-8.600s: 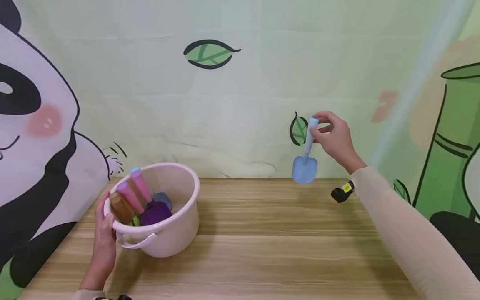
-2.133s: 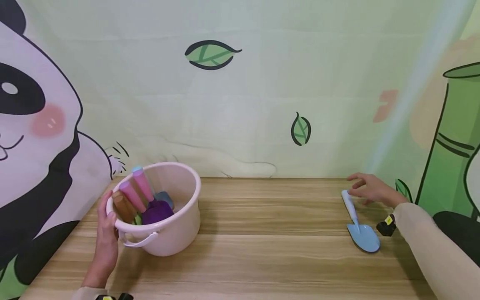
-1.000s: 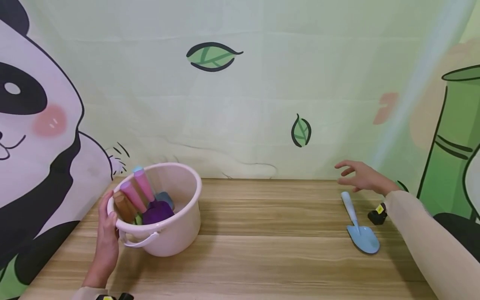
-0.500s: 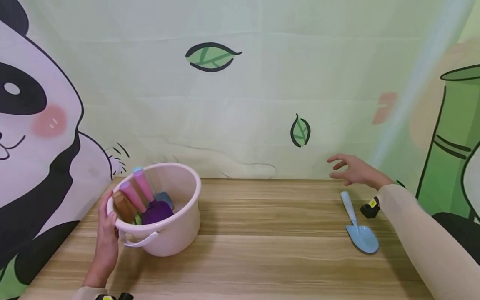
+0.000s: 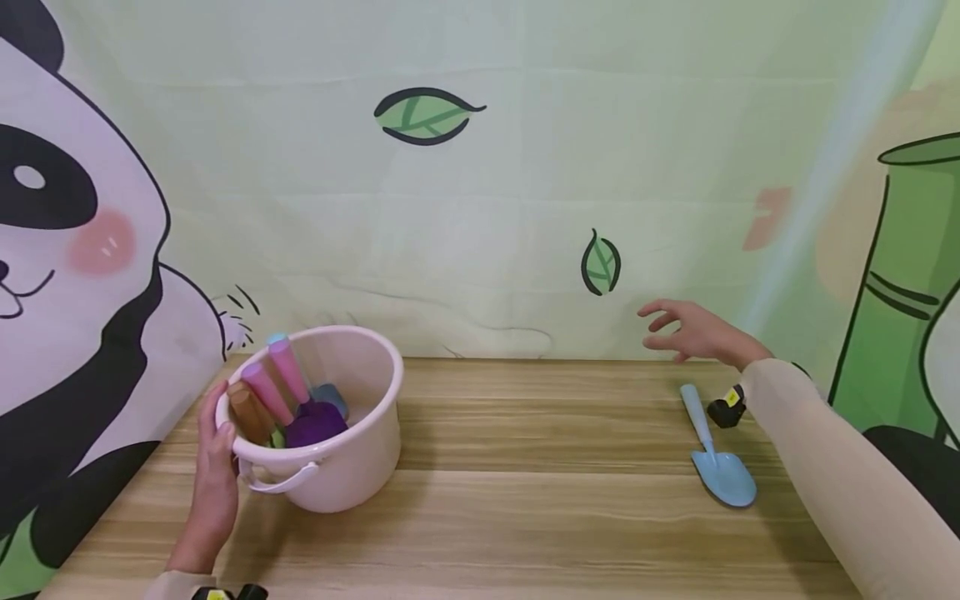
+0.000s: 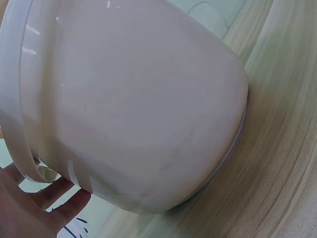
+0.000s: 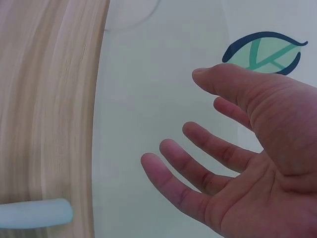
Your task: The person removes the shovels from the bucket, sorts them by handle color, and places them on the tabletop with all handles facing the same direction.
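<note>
At the left of the head view, a pale pink bucket (image 5: 356,471) stands on the table, its rim held by my left hand (image 5: 213,475). Several toy garden tools lean inside it: pink handles (image 5: 267,393), a brown handle (image 5: 250,414) and a purple blade (image 5: 317,425) show. In the left wrist view, my fingers touch the bucket's outside (image 6: 143,99) beneath the rim. A light blue hand trowel (image 5: 724,479) lies on the table at the right, handle toward the wall. Above and left of its handle, my right hand (image 5: 697,332) hovers with fingers spread loosely, holding nothing.
The wooden table (image 5: 540,517) ends at a fabric backdrop (image 5: 487,250) printed with a panda, leaves and bamboo. The bucket's handle (image 5: 281,481) hangs down on its near side. A black camera (image 5: 726,407) is on my right wrist, close to the trowel.
My right hand earlier held the blue trowel in the air. The trowel was laid on the table and let go, and the hand has risen and drifted left. My left hand stays on the bucket.
</note>
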### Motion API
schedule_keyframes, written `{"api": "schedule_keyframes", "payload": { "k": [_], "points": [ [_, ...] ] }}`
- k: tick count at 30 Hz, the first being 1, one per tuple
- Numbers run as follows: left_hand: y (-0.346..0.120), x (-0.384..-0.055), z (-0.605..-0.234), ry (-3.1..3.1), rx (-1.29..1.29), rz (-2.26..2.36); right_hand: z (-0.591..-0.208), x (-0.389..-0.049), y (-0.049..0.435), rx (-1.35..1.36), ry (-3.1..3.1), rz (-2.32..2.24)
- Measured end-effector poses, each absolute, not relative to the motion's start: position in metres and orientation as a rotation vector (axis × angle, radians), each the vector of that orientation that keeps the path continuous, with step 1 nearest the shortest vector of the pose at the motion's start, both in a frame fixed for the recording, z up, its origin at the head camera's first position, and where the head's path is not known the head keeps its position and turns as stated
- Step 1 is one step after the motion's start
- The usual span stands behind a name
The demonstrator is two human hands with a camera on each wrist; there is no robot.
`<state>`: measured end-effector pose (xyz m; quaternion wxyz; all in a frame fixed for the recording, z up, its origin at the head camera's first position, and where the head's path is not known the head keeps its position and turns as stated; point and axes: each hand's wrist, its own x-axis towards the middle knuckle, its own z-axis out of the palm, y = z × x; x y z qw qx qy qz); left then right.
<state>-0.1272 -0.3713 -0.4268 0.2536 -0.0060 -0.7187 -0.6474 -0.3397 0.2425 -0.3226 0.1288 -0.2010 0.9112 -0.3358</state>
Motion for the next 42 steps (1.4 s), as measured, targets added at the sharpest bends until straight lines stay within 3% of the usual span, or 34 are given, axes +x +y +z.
{"api": "schedule_keyframes", "payload": {
  "k": [42],
  "points": [
    [-0.373, -0.127, -0.426, -1.986, 0.007, -1.729, -0.263, -0.358, 0.138, -0.81, 2.596, -0.823]
  ]
}}
